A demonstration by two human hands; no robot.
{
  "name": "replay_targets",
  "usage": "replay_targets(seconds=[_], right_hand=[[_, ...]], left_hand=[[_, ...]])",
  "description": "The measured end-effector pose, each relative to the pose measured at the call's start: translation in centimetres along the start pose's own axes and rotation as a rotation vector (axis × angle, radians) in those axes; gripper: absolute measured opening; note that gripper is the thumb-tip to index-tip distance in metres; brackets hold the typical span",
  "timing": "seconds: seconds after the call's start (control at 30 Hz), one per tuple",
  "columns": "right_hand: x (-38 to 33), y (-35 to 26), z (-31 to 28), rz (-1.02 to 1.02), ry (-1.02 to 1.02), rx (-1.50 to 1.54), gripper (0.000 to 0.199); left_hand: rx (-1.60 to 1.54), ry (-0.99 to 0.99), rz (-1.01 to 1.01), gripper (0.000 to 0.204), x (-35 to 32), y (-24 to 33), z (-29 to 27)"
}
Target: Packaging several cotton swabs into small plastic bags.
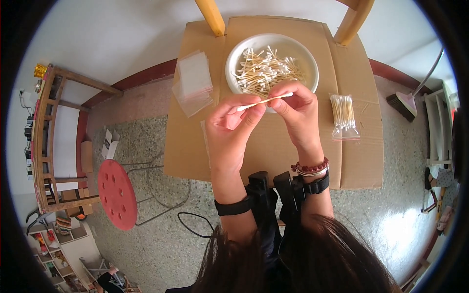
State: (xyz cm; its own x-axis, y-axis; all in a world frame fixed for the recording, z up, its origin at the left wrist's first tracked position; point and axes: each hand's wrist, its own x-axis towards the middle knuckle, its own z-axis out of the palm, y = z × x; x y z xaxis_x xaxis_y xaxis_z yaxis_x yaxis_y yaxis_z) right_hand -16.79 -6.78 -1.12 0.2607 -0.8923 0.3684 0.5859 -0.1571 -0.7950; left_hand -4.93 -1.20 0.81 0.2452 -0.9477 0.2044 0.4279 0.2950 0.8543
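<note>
A cotton swab (266, 100) is stretched between my two hands, above the near edge of a white bowl. Thumb and finger of my left hand (229, 132) pinch it close to its left tip. My right hand (299, 115) pinches the other end, and the stick looks slightly bent. White cotton tips show at both ends. Behind my fingers, the white bowl (315, 73) holds a loose heap of cotton swabs (266, 68); my hands hide its near rim in part. To the right lies a clear zip bag (344, 113) filled with lined-up swabs.
Flat clear zip bags (193, 80) lie left of the bowl on a cardboard sheet (283, 158). Yellow wooden legs (211, 17) stand at its far edge. A red round stool (117, 194) is at the left, a broom (404, 105) at the right.
</note>
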Motion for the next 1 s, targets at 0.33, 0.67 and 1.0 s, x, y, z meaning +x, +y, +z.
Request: replay_targets(seconds=[0.33,0.67,1.0], right_hand=[[0.0,-0.2,0.5,0.069,0.013,0.053,0.011],[0.3,0.1,-0.5,0.092,0.098,0.092,0.006],[0.2,0.3,-0.4,0.152,0.125,0.044,0.004]], left_hand=[[0.026,0.053,-0.016,0.015,-0.1,0.2,0.1],[1.028,0.192,-0.230,0.013,-1.3,1.9,-2.6],[1.134,-0.056,-0.620,0.035,-3.9,1.7,-6.2]])
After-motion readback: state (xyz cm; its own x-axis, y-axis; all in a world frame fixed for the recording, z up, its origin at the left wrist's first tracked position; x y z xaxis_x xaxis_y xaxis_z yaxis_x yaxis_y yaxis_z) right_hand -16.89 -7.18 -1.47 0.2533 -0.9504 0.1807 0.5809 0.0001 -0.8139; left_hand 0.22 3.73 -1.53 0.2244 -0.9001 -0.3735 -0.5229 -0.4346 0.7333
